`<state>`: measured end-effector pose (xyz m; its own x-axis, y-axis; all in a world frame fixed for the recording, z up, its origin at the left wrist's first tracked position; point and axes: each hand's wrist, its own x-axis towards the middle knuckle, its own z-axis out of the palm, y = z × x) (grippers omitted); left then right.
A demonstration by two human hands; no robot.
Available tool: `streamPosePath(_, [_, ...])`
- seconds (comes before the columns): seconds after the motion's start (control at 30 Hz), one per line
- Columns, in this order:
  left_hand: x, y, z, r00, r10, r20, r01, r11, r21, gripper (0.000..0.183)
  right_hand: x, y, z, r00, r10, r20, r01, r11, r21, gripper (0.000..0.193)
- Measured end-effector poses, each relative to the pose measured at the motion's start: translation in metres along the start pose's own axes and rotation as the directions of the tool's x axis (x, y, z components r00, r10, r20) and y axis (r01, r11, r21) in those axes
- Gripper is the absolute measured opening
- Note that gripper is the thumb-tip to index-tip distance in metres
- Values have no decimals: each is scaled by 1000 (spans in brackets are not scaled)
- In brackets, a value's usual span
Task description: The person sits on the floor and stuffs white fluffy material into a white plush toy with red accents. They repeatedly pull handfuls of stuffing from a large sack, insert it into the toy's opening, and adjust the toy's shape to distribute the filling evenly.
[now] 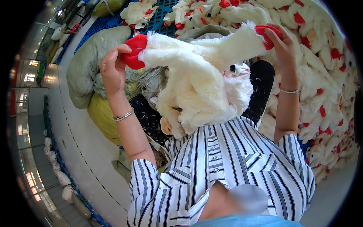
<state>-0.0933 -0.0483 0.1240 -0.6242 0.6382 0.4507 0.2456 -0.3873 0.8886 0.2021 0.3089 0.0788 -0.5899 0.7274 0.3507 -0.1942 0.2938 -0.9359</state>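
Observation:
A limp, cream-white plush toy skin (193,87) is stretched between my two raised hands, its body hanging over my lap. At the left, my left hand (114,68) pinches the red fabric tip of one limb (135,53) between thumb and fingers. My right hand (283,44) grips the red tip of the other limb (269,36) at the upper right. A dark eye and some pale pink fabric show on a fluffy part (239,85) at the skin's right side. A small tan piece (165,125) sticks out at its lower left.
A big heap of similar white skins with red tips (325,87) fills the right side. Grey-green sacks (90,64) and a yellow sack (104,117) stand at the left. Another skin (138,15) lies on blue plastic slats (160,17) at the back. White stuffed toys (56,166) line the far left.

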Motion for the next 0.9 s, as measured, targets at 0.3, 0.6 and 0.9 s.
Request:
streamPosePath(0.3, [-4,-13,24,983,-54,-178,69,995,76,23,3,3,-5,996,7,90,-2,998,-60,23])
streamPosePath(0.6, [7,-16,-12,910,44,-412,130,913,385,19,8,3,-5,991,121,59,-130,973,189,35])
streamPosePath(0.9, [30,9,-35,847,160,-507,79,905,417,27,18,-21,-35,862,-59,503,178,965,-192,32])
